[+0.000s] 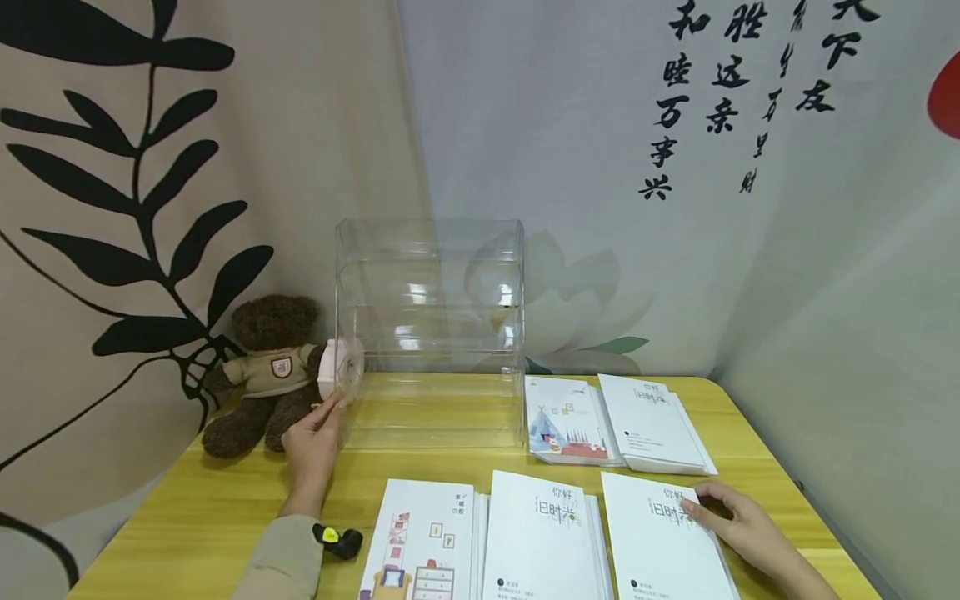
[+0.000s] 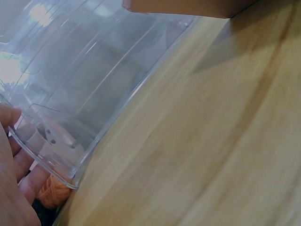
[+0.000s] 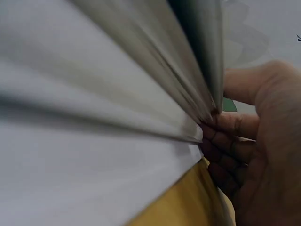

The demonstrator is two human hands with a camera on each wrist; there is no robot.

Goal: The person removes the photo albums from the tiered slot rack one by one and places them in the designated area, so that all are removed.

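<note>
A clear plastic rack (image 1: 431,408) with several tiers stands at the back of the yellow wooden table. My left hand (image 1: 313,446) grips its lower left edge; in the left wrist view, thumb and fingers (image 2: 34,181) close around the transparent rim. At the front right, my right hand (image 1: 738,521) holds the right edge of a white notebook stack (image 1: 660,542), thumb on the top cover. In the right wrist view the pages (image 3: 103,155) fan apart toward the pinching fingers (image 3: 230,146).
Two more notebook stacks, one illustrated (image 1: 420,542) and one white (image 1: 536,542), lie at the front. Behind them are an illustrated stack (image 1: 567,417) and a white stack (image 1: 651,425). A brown teddy bear (image 1: 273,375) sits left of the rack. Orange yarn (image 2: 52,193) shows beside the rack.
</note>
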